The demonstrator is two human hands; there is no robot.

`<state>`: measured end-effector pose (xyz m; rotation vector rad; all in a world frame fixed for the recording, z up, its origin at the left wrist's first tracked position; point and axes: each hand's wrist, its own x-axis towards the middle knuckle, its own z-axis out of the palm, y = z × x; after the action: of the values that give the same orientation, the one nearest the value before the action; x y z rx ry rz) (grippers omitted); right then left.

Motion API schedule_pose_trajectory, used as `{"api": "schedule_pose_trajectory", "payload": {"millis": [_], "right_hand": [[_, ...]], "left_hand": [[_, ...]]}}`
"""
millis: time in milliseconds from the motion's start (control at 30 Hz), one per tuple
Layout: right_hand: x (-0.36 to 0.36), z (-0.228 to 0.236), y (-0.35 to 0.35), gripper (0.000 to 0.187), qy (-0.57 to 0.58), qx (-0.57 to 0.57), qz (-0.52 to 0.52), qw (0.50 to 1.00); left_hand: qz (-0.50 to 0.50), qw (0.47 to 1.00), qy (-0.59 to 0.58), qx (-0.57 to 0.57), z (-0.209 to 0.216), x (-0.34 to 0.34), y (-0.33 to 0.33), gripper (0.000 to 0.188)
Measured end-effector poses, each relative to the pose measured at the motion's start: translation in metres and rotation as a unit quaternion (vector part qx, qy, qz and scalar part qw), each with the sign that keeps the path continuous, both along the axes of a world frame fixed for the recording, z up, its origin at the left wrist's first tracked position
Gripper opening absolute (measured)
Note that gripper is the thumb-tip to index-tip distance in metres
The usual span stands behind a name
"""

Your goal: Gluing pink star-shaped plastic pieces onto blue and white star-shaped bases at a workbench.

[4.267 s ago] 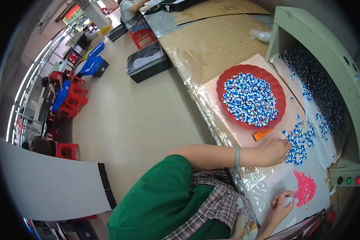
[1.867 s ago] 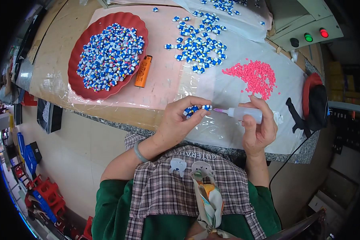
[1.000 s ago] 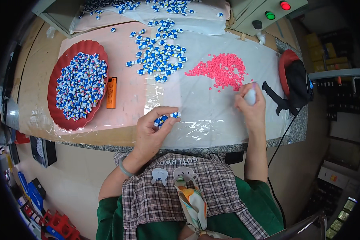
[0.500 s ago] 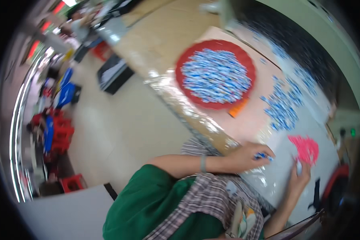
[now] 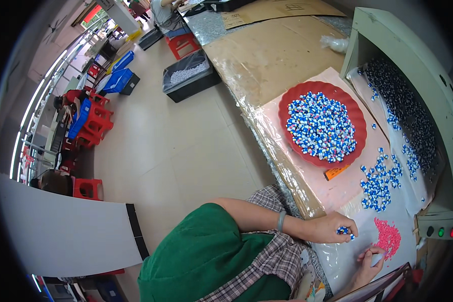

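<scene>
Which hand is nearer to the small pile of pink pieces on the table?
Right. The right hand sits just below the pink pile, fingertips almost at its edge. The left hand, holding blue pieces, is further off to the pile's left.

Floor: pale tiles [image 5: 176, 151].
Furniture: red stools [image 5: 93, 118] at 9 o'clock; blue crates [image 5: 121, 80] at 10 o'clock.

A factory assembly floor is showing: a long workbench [image 5: 267, 65], stacked blue crates [image 5: 121, 80], red stools [image 5: 88, 189], a control-button machine [image 5: 438, 166].
</scene>
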<state>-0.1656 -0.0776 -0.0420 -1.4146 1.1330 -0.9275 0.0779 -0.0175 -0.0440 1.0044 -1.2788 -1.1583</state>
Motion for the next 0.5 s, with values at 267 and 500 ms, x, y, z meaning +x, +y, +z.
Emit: {"api": "schedule_pose_trajectory", "payload": {"millis": [267,500], "right_hand": [[0.017,-0.002,0.007,0.013,-0.124,0.098,0.04,0.987],[0.052,0.014,0.02,0.011,-0.094,0.095,-0.05,0.99]], "left_hand": [[-0.008,1.0,-0.015,-0.01,-0.003,0.001,-0.001,0.019],[-0.003,0.997,-0.071,-0.019,-0.004,0.006,-0.003,0.021]]}}
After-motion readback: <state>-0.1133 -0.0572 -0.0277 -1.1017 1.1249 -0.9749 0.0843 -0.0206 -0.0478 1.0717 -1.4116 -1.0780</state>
